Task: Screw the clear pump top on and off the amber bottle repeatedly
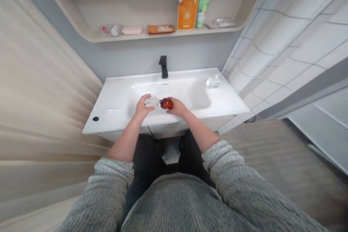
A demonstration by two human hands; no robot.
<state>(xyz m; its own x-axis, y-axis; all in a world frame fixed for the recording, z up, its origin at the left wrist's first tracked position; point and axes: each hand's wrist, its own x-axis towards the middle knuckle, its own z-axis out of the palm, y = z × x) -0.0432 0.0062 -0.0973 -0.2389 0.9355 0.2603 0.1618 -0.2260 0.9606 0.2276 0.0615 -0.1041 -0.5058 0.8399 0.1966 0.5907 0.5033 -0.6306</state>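
Over the front of the white sink [176, 83], my left hand [141, 108] is wrapped round a clear bottle [150, 102] that lies on its side, its neck pointing right. My right hand [176, 106] grips a reddish-brown bottle [166, 103], tipped with its dark mouth to the left. The two mouths meet or nearly meet; I cannot tell whether they touch. Whether anything flows between them is too small to see.
A black faucet [163, 67] rises behind the basin. A clear container [213, 82] stands on the right rim, a small black cap [95, 119] on the left. The shelf [163, 34] above holds an orange pouch [187, 11], a green tube [203, 9] and several small items. A curtain [40, 79] hangs left.
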